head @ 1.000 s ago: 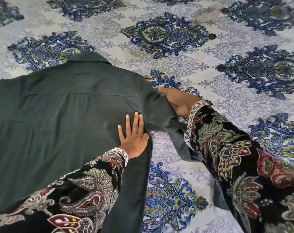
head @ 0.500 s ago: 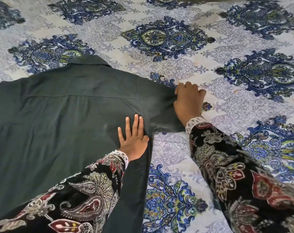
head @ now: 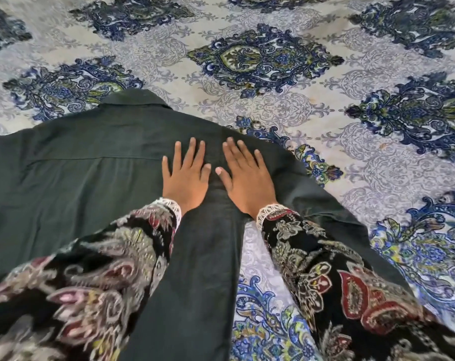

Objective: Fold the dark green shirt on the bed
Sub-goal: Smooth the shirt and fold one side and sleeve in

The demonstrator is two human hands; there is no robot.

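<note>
The shirt [head: 78,183] lies back-up and spread flat on the bed [head: 351,126], collar [head: 135,99] pointing away, filling the left and middle of the view. The left hand [head: 186,178] rests palm-down on its upper back, fingers straight and slightly spread. Just beside it, the right hand [head: 247,178] lies flat near the shoulder seam, fingers straight, holding nothing. No label or writing is readable.

Bedspread [head: 312,121]: fills my whole view, pale grey-white, ornate blue and green medallions [head: 265,57] repeating left to right.
Light: soft and even.
Far edge: a dark strip.
</note>
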